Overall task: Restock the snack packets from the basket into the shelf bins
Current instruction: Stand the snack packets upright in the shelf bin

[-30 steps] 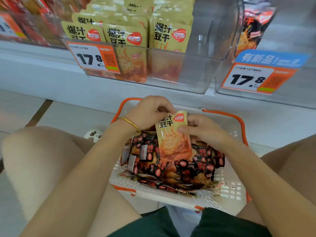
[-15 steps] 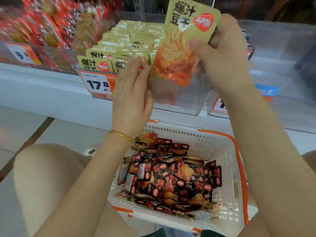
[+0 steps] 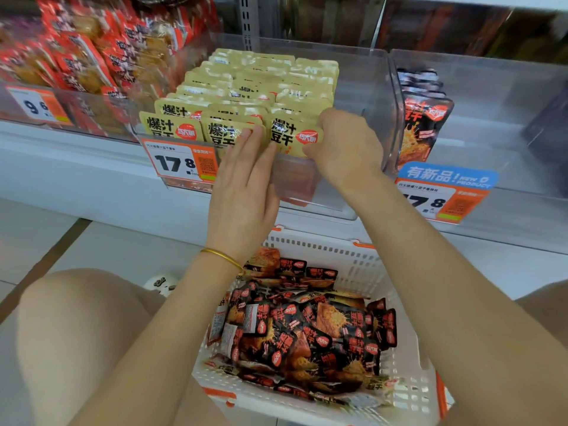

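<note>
Yellow packet (image 3: 293, 137) between both hands

An orange price tag reading 17.8 (image 3: 181, 162) hangs at the shelf's front edge, and a second 17.8 tag topped with a blue new-product banner (image 3: 445, 192) sits to its right. Far left, a blurred tag showing 9 (image 3: 38, 106) is clipped on. A slotted metal upright (image 3: 246, 20) rises behind. Pale floor tiles (image 3: 37, 235) lie below.
</note>
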The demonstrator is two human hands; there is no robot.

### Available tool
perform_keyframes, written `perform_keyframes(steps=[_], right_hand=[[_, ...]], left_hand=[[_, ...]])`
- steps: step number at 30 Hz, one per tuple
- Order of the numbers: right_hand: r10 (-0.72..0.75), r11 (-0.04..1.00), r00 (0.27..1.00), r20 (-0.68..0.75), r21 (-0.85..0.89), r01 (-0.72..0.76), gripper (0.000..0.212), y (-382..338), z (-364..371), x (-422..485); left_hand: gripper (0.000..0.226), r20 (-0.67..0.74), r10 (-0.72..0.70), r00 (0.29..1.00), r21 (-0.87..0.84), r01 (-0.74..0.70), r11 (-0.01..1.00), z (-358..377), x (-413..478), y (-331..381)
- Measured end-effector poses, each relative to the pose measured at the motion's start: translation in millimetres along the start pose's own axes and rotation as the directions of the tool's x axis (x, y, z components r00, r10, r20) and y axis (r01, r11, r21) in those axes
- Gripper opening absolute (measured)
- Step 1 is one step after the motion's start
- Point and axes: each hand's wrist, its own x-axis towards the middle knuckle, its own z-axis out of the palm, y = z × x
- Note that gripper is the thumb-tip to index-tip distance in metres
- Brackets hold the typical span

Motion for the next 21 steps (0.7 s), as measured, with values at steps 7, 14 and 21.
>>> perform_keyframes(steps=[7,14,21], right_hand=[[0.050,0.994,0.999,0.000,0.094,-0.050,0.029,-1,2,4],[0.015,0.997,0.985,-0.174,0.074,-0.002,0.034,-10,-17,-21],[-0.220,0.894,0.919,-0.327,0.311,0.324,0.011,13,22,-99]], left_hand=[[0.051,0.006,0.007,1.000,0.002,-0.007,1.000,1,-2,1],[0.045,-0.120,0.047,0.992,-0.015,-0.049,0.999,-1,-9,7],[0.025,0.024,-0.121,0.992,-0.083,0.122,0.989,-5,-45,-10]])
